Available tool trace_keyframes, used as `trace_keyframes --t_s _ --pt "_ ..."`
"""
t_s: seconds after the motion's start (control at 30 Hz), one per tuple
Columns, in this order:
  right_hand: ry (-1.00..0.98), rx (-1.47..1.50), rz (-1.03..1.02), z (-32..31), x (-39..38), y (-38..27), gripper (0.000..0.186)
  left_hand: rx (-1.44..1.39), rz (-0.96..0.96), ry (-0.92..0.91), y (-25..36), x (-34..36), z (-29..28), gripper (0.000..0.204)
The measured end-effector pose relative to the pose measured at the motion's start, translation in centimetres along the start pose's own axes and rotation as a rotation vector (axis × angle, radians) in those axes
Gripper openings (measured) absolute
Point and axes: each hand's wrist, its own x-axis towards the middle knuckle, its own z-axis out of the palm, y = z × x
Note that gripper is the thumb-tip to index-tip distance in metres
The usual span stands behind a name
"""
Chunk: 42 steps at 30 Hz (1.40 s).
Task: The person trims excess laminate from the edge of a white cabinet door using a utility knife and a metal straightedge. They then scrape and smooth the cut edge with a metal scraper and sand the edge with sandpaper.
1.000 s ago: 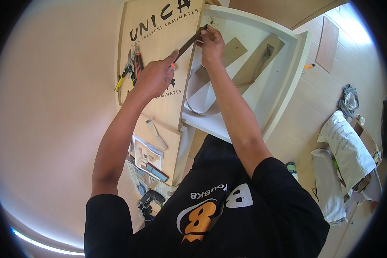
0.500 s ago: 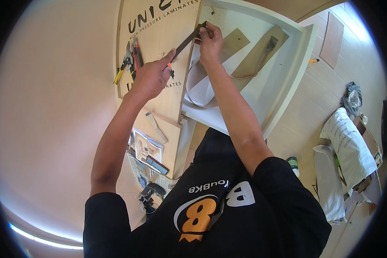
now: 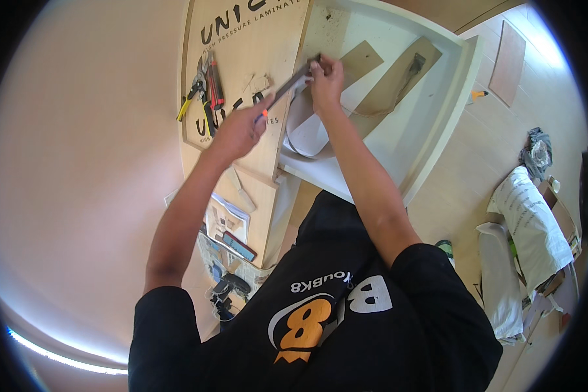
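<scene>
My left hand (image 3: 245, 130) is closed around the orange-and-blue handle of a long dark flat file (image 3: 286, 85), over a pale wooden panel (image 3: 248, 161) with printed lettering. My right hand (image 3: 326, 85) pinches the file's far end above the panel's edge, beside an open white drawer (image 3: 428, 111). Inside the drawer lie olive-brown strips (image 3: 392, 85) and a curved band. Left of my hands, yellow-handled snips (image 3: 193, 88) and a red-and-black tool (image 3: 215, 85) lie on the panel.
A scraper (image 3: 242, 193), papers (image 3: 228, 222) and a phone (image 3: 238, 245) rest nearer me, with dark tools (image 3: 228, 287) below them. On the right floor lie a board (image 3: 506, 62), white sacks (image 3: 529, 228) and crumpled grey plastic (image 3: 537, 150). A pale wall (image 3: 78, 183) stands at left.
Both hands and the file have shifted down and slightly right over the last half second, the file now lower along the panel's edge. Both hands keep their hold.
</scene>
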Motion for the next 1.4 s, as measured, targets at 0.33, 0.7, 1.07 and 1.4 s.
trace_keyframes --t_s 0.33,0.7,1.07,1.4 --pt "-0.143 -0.555 -0.368 3.9 -2.4 -1.7 0.08 -0.739 -0.272 0.273 -3.8 -12.3 1.6 0.051" --pt "0.003 -0.842 -0.453 7.9 5.1 -6.9 0.065 -1.064 -0.479 0.87 -9.5 -17.1 9.1 0.022" --pt "0.07 -1.468 -0.506 8.0 11.0 -14.9 0.057 -1.018 -0.467 0.849 -10.8 -17.4 11.3 0.031" --pt "0.076 -0.63 -0.484 4.3 13.5 -15.1 0.028 -1.112 -0.477 0.946 -12.8 -18.4 13.3 0.046"
